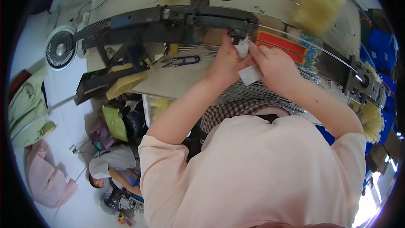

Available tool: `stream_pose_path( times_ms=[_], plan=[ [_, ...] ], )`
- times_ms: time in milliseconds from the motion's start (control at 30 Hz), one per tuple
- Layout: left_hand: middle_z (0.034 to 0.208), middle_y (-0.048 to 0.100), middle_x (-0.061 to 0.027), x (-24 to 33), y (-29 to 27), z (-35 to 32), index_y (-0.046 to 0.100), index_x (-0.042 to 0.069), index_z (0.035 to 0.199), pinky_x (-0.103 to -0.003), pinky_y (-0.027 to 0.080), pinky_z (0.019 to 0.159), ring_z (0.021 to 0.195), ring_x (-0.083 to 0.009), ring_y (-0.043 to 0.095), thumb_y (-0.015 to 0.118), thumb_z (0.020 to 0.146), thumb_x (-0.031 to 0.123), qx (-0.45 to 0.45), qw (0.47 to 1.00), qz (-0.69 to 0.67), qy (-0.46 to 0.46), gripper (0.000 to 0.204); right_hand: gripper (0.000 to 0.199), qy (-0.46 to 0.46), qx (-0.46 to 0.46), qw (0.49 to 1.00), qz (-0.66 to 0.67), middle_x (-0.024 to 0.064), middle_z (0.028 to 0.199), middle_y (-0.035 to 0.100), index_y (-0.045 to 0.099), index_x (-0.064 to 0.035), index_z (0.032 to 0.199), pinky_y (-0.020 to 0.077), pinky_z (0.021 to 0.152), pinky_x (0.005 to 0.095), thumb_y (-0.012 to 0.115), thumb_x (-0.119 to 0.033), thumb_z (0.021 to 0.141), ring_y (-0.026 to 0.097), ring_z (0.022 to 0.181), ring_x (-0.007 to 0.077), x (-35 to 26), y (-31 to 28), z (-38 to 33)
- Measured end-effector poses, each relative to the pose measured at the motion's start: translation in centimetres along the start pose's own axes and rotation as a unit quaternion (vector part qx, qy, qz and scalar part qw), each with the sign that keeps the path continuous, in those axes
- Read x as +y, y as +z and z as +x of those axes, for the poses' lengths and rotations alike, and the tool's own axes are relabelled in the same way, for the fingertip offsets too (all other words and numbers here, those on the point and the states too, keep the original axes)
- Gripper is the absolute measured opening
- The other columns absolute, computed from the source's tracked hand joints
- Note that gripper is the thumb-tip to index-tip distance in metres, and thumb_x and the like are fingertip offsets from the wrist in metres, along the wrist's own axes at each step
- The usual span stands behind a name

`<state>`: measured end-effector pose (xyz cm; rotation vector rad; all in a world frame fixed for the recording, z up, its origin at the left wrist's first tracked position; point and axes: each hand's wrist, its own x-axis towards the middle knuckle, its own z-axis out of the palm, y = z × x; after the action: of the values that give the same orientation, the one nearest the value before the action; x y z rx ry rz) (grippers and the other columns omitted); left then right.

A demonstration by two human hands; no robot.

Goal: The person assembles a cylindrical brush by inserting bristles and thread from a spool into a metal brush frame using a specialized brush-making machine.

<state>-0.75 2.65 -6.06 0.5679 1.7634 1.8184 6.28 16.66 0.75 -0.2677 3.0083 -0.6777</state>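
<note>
Both hands meet at a dark metal bench machine (177,21), below its right part. My left hand (225,64) closes around a short white-wrapped piece (242,49) that sits under a dark fitting on the machine. From the right, my right hand (276,68) presses its fingertips to the same piece. A flat white square (250,75), paper or cloth, hangs below the fingers of my right hand and is pinched there. Beneath my wrists lie many thin metal wires (261,92). Blue-handled thread snips (185,61) rest to the left of my left hand.
An orange-red slotted box (282,46) stands right of my hands. A long thin rod (312,38) runs to a metal block (365,80). Yellow bristle bundles (318,4) lie at the back. A fan (61,48) and a seated person (112,162) are at left.
</note>
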Motion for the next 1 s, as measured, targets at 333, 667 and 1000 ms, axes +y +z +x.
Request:
stream_pose_path(
  times_ms=[333, 667, 1000],
  plan=[
    [0.076, 0.054, -0.0022, 3.6, -12.7, -7.1, 0.057, -0.001, 0.106, -0.029, 0.048, 0.068, 0.071, -0.0151, 0.057, 0.056, 0.088, 0.037, 0.194, 0.904, -0.167, -0.344, 0.042, 0.049, 0.107, 0.076, 0.990, -0.050, 0.0119, 0.113, 0.055, 0.054, -0.0088, 0.116, 0.0447, 0.080, 0.0370, 0.062, 0.002, 0.069, 0.056, 0.097, 0.0310, 5.2, -4.1, -5.4],
    [0.070, 0.042, 0.0029, 2.2, -13.3, -7.9, 0.055, 0.003, 0.097, -0.024, 0.036, 0.063, 0.064, -0.0084, 0.040, 0.054, 0.090, 0.032, 0.334, 0.896, -0.230, -0.181, 0.030, 0.024, 0.216, 0.069, 0.973, 0.037, 0.0120, 0.101, 0.055, 0.060, -0.0065, 0.099, 0.0464, 0.074, 0.0397, 0.055, -0.006, 0.075, 0.057, 0.087, 0.0333, 8.7, -1.8, -5.5],
    [0.067, 0.045, 0.0016, 8.0, -1.2, -2.9, 0.054, 0.003, 0.091, -0.025, 0.039, 0.054, 0.057, -0.0102, 0.045, 0.050, 0.093, 0.027, -0.067, 0.916, -0.245, -0.310, 0.025, 0.022, 0.279, 0.112, 0.870, 0.392, 0.0048, 0.094, 0.063, 0.060, -0.0014, 0.106, 0.0447, 0.076, 0.0251, 0.058, -0.010, 0.086, 0.056, 0.084, 0.0112, 7.1, -12.5, -10.6]
  ],
)
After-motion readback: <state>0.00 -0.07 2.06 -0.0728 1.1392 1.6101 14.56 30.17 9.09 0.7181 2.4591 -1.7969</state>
